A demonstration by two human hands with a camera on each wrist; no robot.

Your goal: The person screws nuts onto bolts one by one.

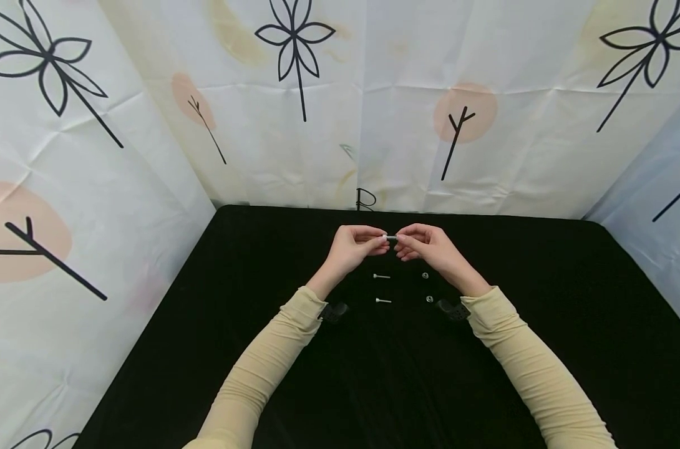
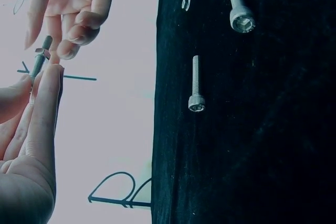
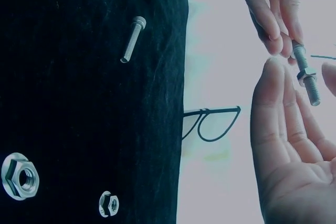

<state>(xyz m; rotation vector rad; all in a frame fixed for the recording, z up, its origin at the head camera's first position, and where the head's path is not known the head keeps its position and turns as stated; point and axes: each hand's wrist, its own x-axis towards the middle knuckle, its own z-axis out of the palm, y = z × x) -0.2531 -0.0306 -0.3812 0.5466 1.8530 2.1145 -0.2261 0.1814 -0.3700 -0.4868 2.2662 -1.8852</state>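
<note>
My left hand (image 1: 358, 243) pinches the head end of a socket-head bolt (image 3: 313, 93) between thumb and fingers. A hex nut (image 3: 306, 75) sits partway along its thread, and the bolt's tip sticks out beyond it. My right hand (image 1: 432, 248) is around the tip end. In the right wrist view its thumb and fingers stand apart on either side of the nut, with gaps showing; its fingers are nearly straight. The bolt head is covered by the left fingers.
Two more socket-head bolts (image 1: 382, 276) (image 1: 383, 301) lie on the black table (image 1: 362, 386) below the hands. To their right lie two flange nuts (image 1: 425, 275) (image 1: 430, 299). A printed white curtain (image 1: 396, 143) hangs behind the table's far edge.
</note>
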